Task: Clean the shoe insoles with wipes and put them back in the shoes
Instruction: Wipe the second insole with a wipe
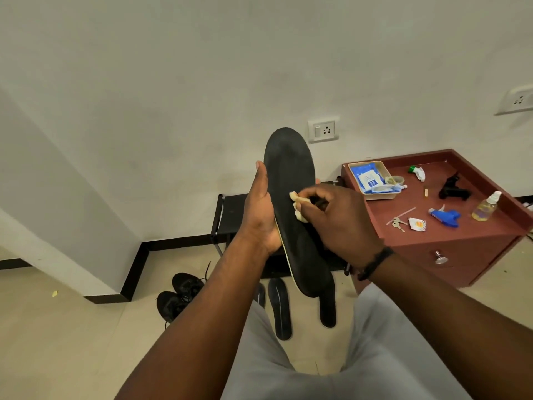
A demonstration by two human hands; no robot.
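My left hand (261, 209) grips a long black insole (291, 174) from its left edge and holds it upright in front of me. My right hand (337, 215) is closed on a crumpled white wipe (297, 204) that presses against the middle of the insole. Other black insoles (279, 308) lie on the floor below, between my knees, one of them (328, 310) partly hidden by the held insole. A pair of black shoes (180, 295) sits on the floor to the left. A blue pack of wipes (369, 179) lies in a tray on the cabinet.
A reddish-brown cabinet (461, 241) stands at the right with a spray bottle (487, 206), a blue trigger nozzle (445, 217), keys (398, 223) and a black tool (454, 189) on top. A black shoe rack (230, 212) stands against the white wall behind my hands.
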